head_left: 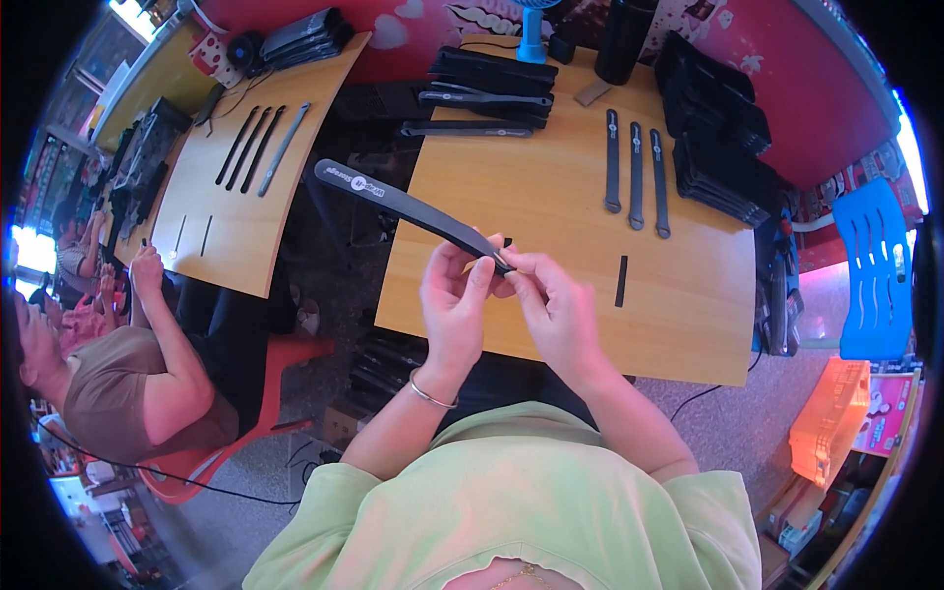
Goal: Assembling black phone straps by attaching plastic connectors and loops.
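In front of my chest, above the near edge of a wooden table, I hold a long black strap with pale print near its rounded far end. The strap slants up and to the left from my fingers. My left hand is closed around its near end, with thumb and fingers pinching it. My right hand pinches the same end from the other side; the fingertips of both hands almost meet there. A small piece at the pinch is partly hidden by my fingers. Three similar straps lie side by side farther right.
A thin dark strip lies on the table right of my hands. Stacks of black straps and folded black pieces stand at the back. A blue fan and black cylinder are behind. A co-worker sits left.
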### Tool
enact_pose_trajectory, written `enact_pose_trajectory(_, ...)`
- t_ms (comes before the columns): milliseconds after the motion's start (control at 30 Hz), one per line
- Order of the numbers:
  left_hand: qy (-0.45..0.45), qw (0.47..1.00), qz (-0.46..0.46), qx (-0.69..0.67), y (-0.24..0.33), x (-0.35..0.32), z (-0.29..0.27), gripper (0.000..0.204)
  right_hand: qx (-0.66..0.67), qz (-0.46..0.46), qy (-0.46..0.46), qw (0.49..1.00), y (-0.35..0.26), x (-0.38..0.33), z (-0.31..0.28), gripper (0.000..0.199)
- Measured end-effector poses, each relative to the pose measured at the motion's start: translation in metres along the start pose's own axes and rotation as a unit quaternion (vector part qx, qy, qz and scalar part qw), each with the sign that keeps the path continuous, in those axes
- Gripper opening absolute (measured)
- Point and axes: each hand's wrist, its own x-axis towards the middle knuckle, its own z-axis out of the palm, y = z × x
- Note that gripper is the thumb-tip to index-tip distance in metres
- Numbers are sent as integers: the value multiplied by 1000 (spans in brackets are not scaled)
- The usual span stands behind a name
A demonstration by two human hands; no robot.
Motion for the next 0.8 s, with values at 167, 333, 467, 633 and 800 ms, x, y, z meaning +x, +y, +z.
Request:
enact_pose_trajectory(167, -41, 998, 39, 42, -1, -5, 3, 47, -9, -12, 5, 1000, 2, -1, 0, 18)
enact_pose_trajectory(333, -112, 990, -5, 88, 6, 4, -9, 43, 9, 7, -20, 1000, 7, -2, -8, 19)
enact_pose_trajectory(467, -180, 975, -14, 130, 16, 6, -12, 39, -14, 2, -28, 1000, 1, 0, -16, 20)
enact_pose_trajectory(633, -173, 974, -30, 142, 23, 2, -11, 36, -145, -117, -10, 982, -5, 10, -23, 21)
enact_pose_trajectory(800, -153, 977, -33, 147, 32, -2, -9, 36, -235, -197, -4, 952, -8, 13, -25, 25)
